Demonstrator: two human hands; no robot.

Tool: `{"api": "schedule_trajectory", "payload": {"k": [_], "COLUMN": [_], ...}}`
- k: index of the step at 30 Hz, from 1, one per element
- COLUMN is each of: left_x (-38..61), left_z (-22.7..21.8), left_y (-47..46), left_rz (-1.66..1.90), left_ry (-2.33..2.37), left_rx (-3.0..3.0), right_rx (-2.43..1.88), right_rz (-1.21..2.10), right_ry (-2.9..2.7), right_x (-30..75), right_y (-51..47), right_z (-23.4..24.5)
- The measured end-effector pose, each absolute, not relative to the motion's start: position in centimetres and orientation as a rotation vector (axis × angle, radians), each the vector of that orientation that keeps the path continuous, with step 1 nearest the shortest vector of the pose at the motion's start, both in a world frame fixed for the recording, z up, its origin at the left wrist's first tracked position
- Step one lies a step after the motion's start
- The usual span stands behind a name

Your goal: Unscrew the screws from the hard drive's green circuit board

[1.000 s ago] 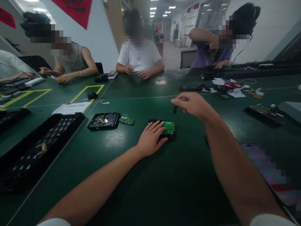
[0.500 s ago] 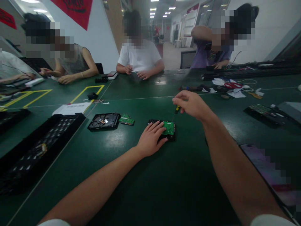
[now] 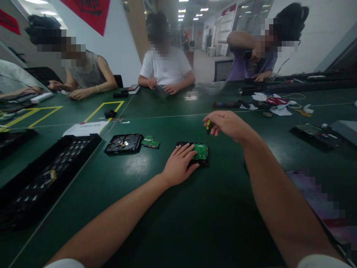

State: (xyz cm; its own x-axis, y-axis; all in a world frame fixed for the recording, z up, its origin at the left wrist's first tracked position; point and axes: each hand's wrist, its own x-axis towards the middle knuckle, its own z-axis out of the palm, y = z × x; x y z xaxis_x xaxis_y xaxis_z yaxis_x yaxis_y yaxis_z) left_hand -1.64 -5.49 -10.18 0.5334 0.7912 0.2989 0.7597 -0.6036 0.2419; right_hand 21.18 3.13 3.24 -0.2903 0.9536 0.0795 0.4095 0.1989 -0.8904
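A hard drive [image 3: 205, 161] lies on the green table with its green circuit board [image 3: 201, 150] facing up. My left hand [image 3: 180, 163] rests flat across the drive's left part, fingers stretched out and thumb along the near edge, covering much of it. Above the drive's far right corner, my right hand [image 3: 224, 124] is closed round a screwdriver [image 3: 209, 126] with a yellow and black handle. Its thin shaft points down to the drive; whether the tip sits in a screw is too small to tell.
Left of the drive are a loose circuit board [image 3: 150, 142], another drive body [image 3: 124, 143] with small metal parts on it, and a long black tray [image 3: 83, 143]. A further drive [image 3: 315, 136] lies right. Several people sit across the table [image 3: 167, 216].
My right hand has turned about the screwdriver: its fingers have shifted and more of the handle shows, a little higher. My left hand and the drive stay put.
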Motion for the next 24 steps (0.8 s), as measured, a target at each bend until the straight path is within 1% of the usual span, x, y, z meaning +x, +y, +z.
{"api": "schedule_trajectory", "payload": {"k": [5,14,19,24], "left_x": [-1.7,-1.7,-1.72,-1.79], "left_z": [-10.15,-10.42,-10.53,-10.51], "left_y": [-5.48,-5.34,-5.32,-5.39], "left_rz": [0.586,0.581,0.588,0.599], "left_ry": [1.353,1.353,1.354,1.357], "left_rx": [2.677,2.666,2.669,2.675], "right_rx": [-1.275,-1.309,-1.343,-1.354], "right_rz": [0.962,0.943,0.856,0.896], "right_ry": [-1.885,-1.911,-1.893,-1.87], "right_x": [21.47,21.58,21.82,21.55], "right_y": [2.57,2.53,2.82,2.64], "right_z": [3.65,3.73,3.45,3.45]}}
